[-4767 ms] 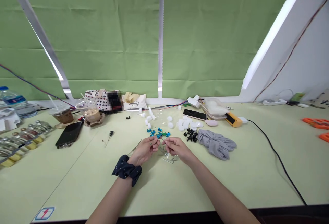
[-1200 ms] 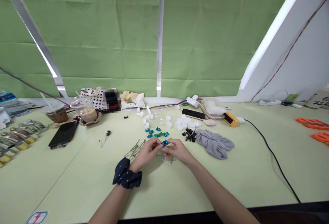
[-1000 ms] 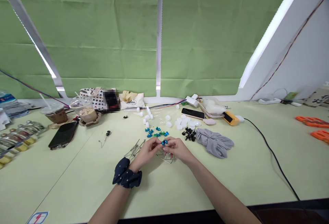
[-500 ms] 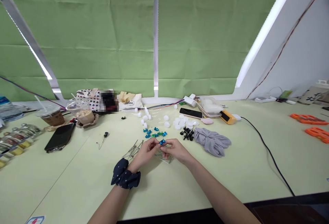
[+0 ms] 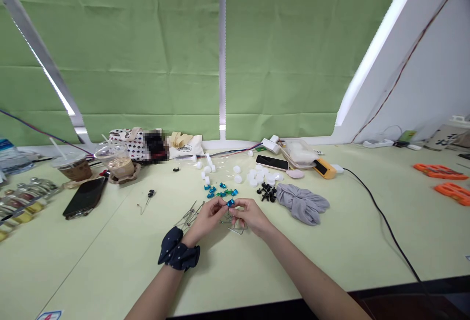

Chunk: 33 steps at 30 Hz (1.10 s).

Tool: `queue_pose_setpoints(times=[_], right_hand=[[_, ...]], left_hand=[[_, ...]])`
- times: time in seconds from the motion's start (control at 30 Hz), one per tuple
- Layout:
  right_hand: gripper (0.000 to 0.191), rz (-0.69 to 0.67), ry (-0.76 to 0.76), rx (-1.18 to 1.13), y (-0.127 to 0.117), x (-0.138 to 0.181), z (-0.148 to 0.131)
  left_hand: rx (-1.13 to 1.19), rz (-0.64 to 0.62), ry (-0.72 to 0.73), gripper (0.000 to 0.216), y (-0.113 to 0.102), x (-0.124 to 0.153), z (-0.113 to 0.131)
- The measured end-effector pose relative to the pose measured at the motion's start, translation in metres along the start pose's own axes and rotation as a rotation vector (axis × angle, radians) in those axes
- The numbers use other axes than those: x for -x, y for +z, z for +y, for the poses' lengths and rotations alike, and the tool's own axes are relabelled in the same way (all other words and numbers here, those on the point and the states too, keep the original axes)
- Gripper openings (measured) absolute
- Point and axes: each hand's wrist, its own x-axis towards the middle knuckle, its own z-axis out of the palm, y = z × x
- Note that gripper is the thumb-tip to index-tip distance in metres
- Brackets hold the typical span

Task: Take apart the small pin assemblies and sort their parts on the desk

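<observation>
Between the fingertips of both hands is a small shiny blue part [image 5: 230,203]. My left hand [image 5: 210,217], a dark dotted scrunchie [image 5: 178,250] round its wrist, pinches it from the left. My right hand [image 5: 251,216] pinches it from the right, its lower fingers curled; whether they hold anything else is hidden. Thin metal rods [image 5: 188,215] lie beside my left hand, and more rods [image 5: 237,230] lie beneath the hands. Just beyond are several loose blue and green parts [image 5: 222,192]. Black parts [image 5: 267,191] are heaped to the right, with white round caps [image 5: 259,175] behind them.
A grey cloth [image 5: 303,203] lies right of the black parts. Phones [image 5: 272,162], a yellow device [image 5: 324,168] with a black cable, and orange tools [image 5: 440,171] are farther right. Drink cups [image 5: 73,167], another phone [image 5: 85,196] and a wire piece with a black end [image 5: 151,193] sit left.
Both hands keep their pinch on the blue part, which looks slightly turned. The whole view has shifted very slightly; nothing else has visibly moved.
</observation>
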Motion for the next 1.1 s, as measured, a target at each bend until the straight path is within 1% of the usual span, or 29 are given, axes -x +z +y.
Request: queue_pose_setpoints(times=[0.13, 0.2, 0.27, 0.37, 0.43, 0.5, 0.63, 0.7, 0.8, 0.93, 1.03, 1.1], right_hand=[[0.036, 0.027, -0.005, -0.042, 0.005, -0.001, -0.001], [0.032, 0.037, 0.011, 0.015, 0.005, -0.002, 0.002], [0.023, 0.062, 0.000, 0.164, 0.003, -0.003, 0.006], [0.009, 0.103, -0.128, 0.479, 0.000, -0.004, 0.011], [0.006, 0.111, -0.194, 0.652, -0.001, -0.002, 0.013], [0.010, 0.106, -0.199, 0.768, -0.001, 0.000, 0.013], [0.015, 0.109, -0.174, 0.917, -0.001, 0.002, 0.010], [0.017, 0.110, -0.173, 0.973, -0.002, 0.002, 0.010], [0.019, 0.106, -0.172, 1.040, -0.003, 0.001, 0.011], [0.017, 0.142, -0.146, 1.089, -0.008, 0.001, 0.004], [0.018, 0.219, -0.127, 1.157, -0.027, -0.001, -0.013], [0.021, 0.366, -0.081, 1.256, -0.051, -0.002, -0.026]], left_hand=[[-0.034, 0.009, 0.027, 0.023, 0.002, 0.000, -0.004], [-0.104, 0.061, 0.041, 0.021, 0.002, 0.000, -0.007], [-0.215, 0.176, 0.041, 0.020, -0.001, -0.002, -0.013], [-0.409, 0.375, 0.012, 0.017, -0.012, -0.007, -0.023], [-0.531, 0.459, -0.012, 0.013, -0.022, -0.013, -0.029], [-0.662, 0.497, -0.062, 0.009, -0.030, -0.019, -0.033], [-0.889, 0.481, -0.279, 0.015, -0.035, -0.032, -0.034], [-0.940, 0.450, -0.307, 0.019, -0.034, -0.035, -0.033], [-1.005, 0.393, -0.230, 0.027, -0.035, -0.031, -0.032], [-1.100, 0.372, -0.090, 0.035, -0.042, -0.009, -0.036], [-1.104, 0.348, -0.018, 0.034, -0.047, 0.011, -0.039], [-1.140, 0.342, 0.007, 0.035, -0.048, 0.021, -0.039]])
